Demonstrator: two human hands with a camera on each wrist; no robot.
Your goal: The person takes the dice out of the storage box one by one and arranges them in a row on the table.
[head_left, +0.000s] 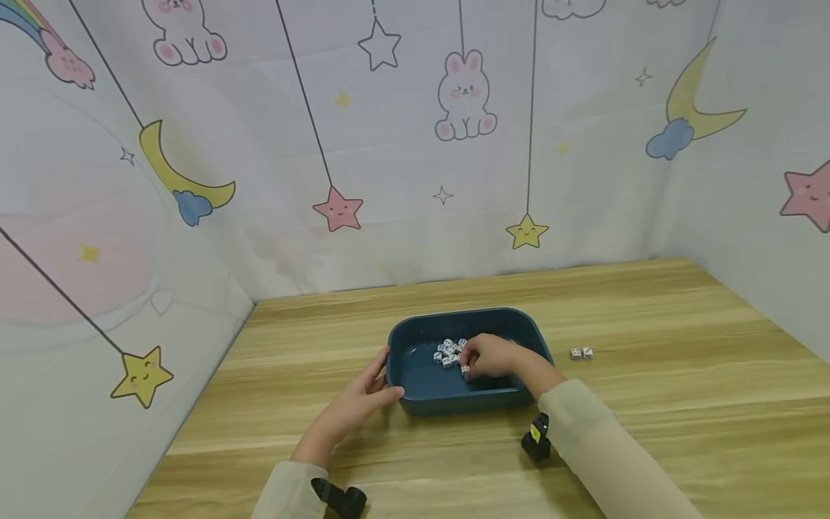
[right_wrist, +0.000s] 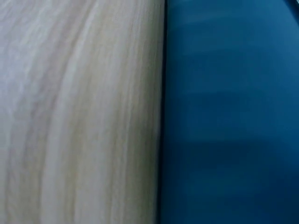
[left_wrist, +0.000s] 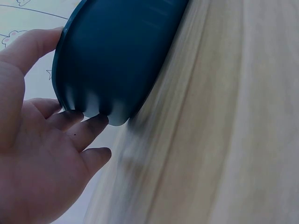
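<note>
A dark blue plastic tray stands on the wooden table with several small white dice grouped inside. My left hand rests against the tray's left end. In the left wrist view, that hand's thumb is at the rim and its spread fingertips touch the outer wall. Reaching over the tray's right side, my right hand has its fingers bent down among the dice and pinches a die at its fingertips. The right wrist view shows the tray's outer wall and the tabletop, without the hand.
Two more dice lie side by side on the table, right of the tray. A pale curtain printed with stars, moons and rabbits hangs behind and at both sides. Small black cameras are worn at the wrists.
</note>
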